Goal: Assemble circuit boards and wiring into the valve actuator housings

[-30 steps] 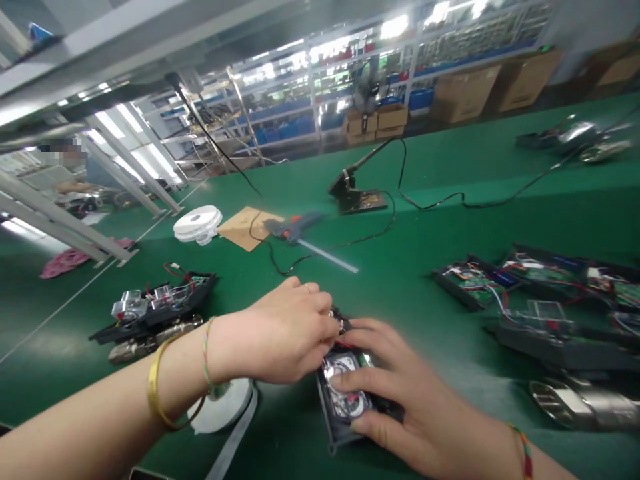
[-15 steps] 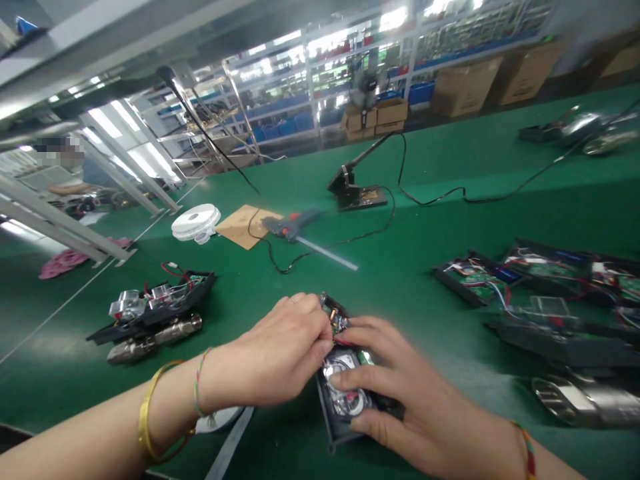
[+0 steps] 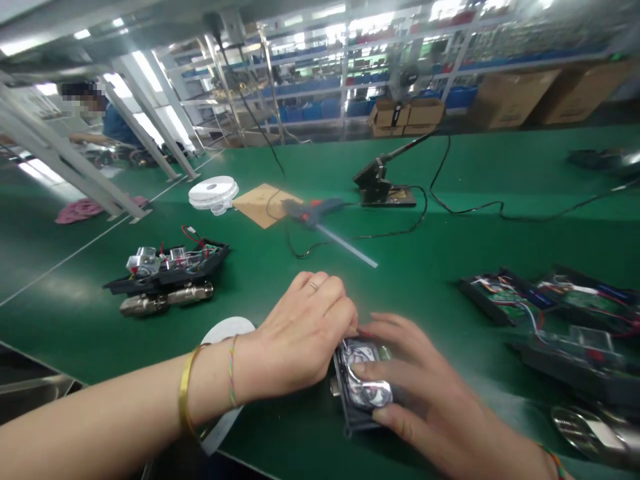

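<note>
Casing [image 3: 349, 419] is on the counter [image 3: 415, 267], between 5 and 6 o'clock in view, clear cover [image 3: 370, 387] facing up. Right hand [image 3: 430, 380] comes in from its 3 o'clock, fingers spread and clamped over casing and cover, thumb low near 5. Left hand [image 3: 305, 333] is at its 10–11 o'clock, fingers curled in at the far end. Tips hidden, so can't tell if they're closed on anything.

Looks like fine work at the casing's 12 o'clock end. My take: let the right hand do the bracing, load pressed down and spread onto the frame, not one fingertip on the clear cover, which could scratch or crack. Left should use small, light moves; any thin wire in there could tear if yanked. Tilting the left wrist toward 9 would open the sightline.

Hard to see:
- far end of casing: behind left knuckles.
- right fingers: motion-blurred, exact contact on the far side unclear.
- metal stub [image 3: 335, 387] at casing's 9 o'clock: only the end shows, can't tell what it's fixed to.
- tape roll [image 3: 227, 328], 9–10 o'clock: partly under left forearm.
- metal pipe [image 3: 595, 437], 3–4 o'clock: cut off by frame edge.
- open cases [image 3: 500, 297] at 2: soft, wiring unreadable.
</note>
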Available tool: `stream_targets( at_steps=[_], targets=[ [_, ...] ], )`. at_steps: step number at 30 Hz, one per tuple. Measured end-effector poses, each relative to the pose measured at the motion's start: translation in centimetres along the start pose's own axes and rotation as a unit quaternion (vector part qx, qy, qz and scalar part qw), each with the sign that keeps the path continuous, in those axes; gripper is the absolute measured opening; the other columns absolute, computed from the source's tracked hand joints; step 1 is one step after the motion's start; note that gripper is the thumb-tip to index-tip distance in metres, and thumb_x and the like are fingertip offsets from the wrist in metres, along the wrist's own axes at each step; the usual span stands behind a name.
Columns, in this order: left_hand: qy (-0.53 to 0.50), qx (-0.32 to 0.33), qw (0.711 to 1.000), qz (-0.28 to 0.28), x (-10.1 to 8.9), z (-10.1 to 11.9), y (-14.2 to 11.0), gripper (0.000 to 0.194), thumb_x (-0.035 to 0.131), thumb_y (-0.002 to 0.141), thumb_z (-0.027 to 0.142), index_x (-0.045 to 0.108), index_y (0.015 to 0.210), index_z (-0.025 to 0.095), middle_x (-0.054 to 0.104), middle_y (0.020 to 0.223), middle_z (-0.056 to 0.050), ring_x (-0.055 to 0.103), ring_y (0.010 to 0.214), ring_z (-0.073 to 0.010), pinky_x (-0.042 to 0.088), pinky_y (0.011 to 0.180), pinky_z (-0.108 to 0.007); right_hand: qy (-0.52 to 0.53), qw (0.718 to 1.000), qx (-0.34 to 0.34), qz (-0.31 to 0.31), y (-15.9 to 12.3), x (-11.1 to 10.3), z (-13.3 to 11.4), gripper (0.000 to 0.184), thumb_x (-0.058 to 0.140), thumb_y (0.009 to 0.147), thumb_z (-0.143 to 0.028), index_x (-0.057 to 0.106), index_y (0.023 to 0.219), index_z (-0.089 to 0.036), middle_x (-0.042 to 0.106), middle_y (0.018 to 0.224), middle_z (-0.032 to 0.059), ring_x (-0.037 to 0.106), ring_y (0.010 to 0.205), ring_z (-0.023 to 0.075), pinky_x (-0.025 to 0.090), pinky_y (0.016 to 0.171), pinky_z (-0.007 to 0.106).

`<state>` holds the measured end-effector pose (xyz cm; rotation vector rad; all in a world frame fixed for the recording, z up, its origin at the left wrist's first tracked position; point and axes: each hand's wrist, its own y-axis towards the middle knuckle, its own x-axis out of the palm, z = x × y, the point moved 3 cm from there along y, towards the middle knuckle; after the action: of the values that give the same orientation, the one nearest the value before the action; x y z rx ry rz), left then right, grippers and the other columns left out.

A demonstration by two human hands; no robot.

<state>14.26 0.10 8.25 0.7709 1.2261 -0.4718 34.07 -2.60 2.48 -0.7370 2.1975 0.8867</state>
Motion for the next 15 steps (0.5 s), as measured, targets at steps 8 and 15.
stream_targets(
  at_steps=[8,15],
  targets=[
    [0.023,-0.013,0.997,0.079,0.70,0.07,-0.37,0.020,0.042,0.097,0.016,0.059,0.086,0.017,0.054,0.087,-0.007,0.045,0.082,-0.0233,0.036,0.076,-0.040,-0.003,1.000,0.004,-0.025,-0.38,0.08,0.46,0.031,0.059,0.098,-0.034,0.058,0.129,-0.030,0.040,0.151,0.0083,0.035,0.143,0.0323,0.041,0.113,0.052],
    [0.026,-0.018,0.990,0.134,0.99,-0.07,-0.87,0.023,0.038,0.094,0.012,0.058,0.084,0.018,0.054,0.085,-0.007,0.045,0.079,-0.0223,0.037,0.076,-0.039,-0.015,0.999,0.010,-0.034,-0.66,0.12,0.51,0.033,0.056,0.100,-0.037,0.057,0.132,-0.031,0.038,0.153,0.0083,0.031,0.145,0.0341,0.040,0.114,0.056]
  ],
)
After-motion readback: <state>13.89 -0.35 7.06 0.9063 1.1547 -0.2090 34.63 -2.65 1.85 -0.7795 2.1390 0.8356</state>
